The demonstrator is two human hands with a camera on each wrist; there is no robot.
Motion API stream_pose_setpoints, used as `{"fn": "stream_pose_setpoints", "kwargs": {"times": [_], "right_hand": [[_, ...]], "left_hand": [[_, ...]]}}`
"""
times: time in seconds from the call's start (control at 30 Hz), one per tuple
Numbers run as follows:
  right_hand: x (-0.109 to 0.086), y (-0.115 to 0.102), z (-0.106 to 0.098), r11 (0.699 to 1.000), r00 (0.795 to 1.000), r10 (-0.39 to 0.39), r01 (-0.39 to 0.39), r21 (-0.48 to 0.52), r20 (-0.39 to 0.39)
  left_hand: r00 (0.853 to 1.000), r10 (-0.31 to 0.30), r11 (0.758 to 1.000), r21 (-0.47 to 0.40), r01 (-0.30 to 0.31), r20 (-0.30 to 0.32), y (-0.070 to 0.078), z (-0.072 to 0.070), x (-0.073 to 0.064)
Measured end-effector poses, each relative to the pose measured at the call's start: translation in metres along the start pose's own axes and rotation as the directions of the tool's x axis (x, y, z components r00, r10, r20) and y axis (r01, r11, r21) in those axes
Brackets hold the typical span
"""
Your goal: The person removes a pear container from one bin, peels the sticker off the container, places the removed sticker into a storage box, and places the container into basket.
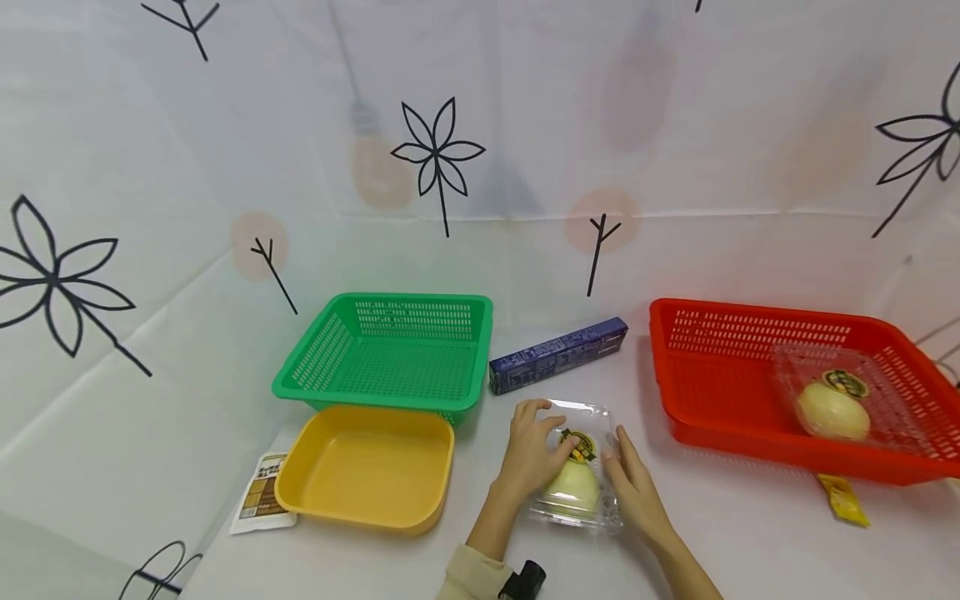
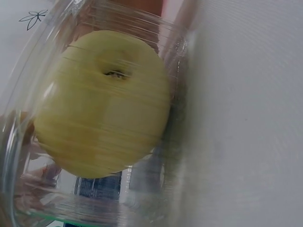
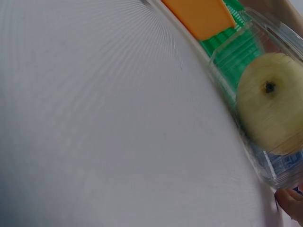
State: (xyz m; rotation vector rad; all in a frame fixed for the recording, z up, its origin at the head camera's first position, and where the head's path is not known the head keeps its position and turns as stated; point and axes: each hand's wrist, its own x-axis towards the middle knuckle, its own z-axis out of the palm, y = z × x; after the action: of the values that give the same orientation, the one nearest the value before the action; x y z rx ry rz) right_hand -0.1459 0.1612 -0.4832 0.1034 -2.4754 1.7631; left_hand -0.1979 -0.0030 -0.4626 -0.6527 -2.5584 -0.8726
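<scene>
White flower-printed cloth backs the table. Forward of its back edge, a clear box, its label unreadable, sits between left hand and right hand, each gripping a side.

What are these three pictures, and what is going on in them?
No machine here, just a person working bare-handed. The wide picture comes from a camera worn on the head; the two close ones, from a camera on each wrist. The left hand grips a clear box with a pale yellow fruit inside, and the right hand touches the box's side. On the white table are a green basket, a yellow tub, a red basket holding another clear box, a dark blue carton, a white packet and a small yellow packet.
</scene>
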Motion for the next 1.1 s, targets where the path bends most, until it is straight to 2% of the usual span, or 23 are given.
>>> {"fn": "stream_pose_setpoints", "kwargs": {"times": [0.5,0.83,1.1], "right_hand": [[-0.0006,-0.0003,-0.0012,1.000,1.000,0.003,-0.003,-0.001,0.003],[-0.0016,-0.0003,-0.0003,1.000,1.000,0.013,-0.013,-0.011,-0.004],[-0.0019,-0.0013,0.0001,1.000,1.000,-0.001,0.001,-0.018,-0.006]], "left_hand": [[0.993,0.062,0.998,0.011,-0.061,-0.099,0.0010,0.0011,-0.0012],[0.995,-0.001,0.999,0.046,0.005,-0.101,0.0056,0.0004,-0.0022],[0.991,-0.093,0.991,-0.109,0.082,-0.099,0.0081,-0.0008,-0.0014]]}}
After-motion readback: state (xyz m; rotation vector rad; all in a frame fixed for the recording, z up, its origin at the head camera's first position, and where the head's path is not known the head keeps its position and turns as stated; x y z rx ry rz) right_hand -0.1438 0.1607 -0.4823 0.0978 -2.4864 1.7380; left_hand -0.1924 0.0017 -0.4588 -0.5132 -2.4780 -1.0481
